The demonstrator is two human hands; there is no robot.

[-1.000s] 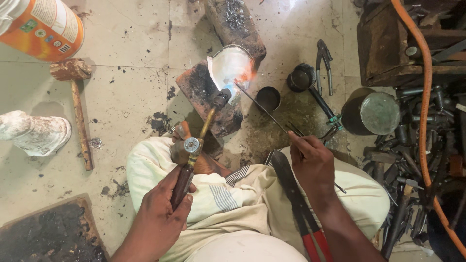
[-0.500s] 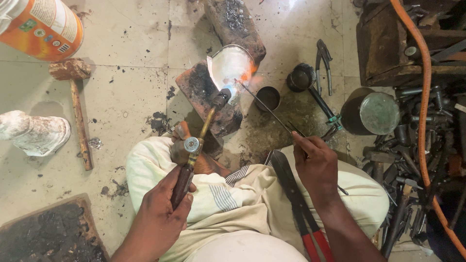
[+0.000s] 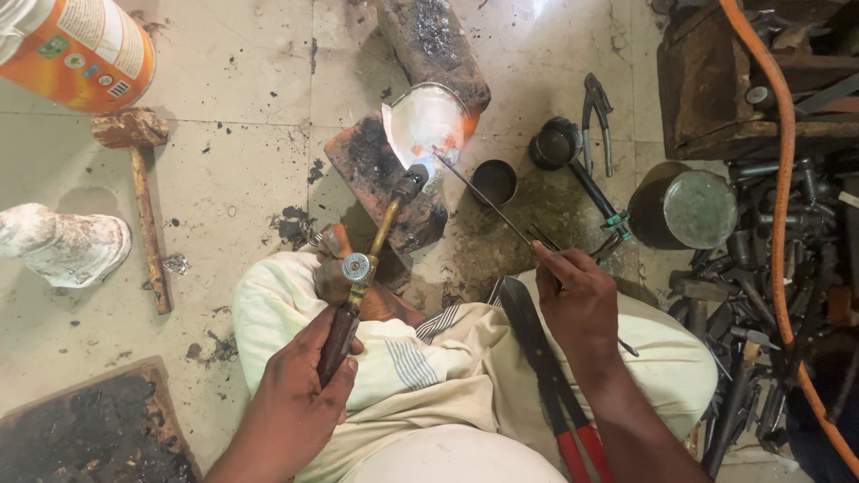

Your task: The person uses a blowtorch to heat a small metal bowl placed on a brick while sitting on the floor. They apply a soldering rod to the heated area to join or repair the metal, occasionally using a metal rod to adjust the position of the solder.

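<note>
Torch is gripped in the left hand, tip at the glowing metal piece sitting on 2 bricks on the floor. Right hand pinches a thin rod, its end right at the flame.

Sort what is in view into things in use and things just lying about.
In use: left hand, torch, right hand, thin rod, metal bowl, bricks.
Lying about: hammer, pliers, orange hose, bolt cutters.
</note>
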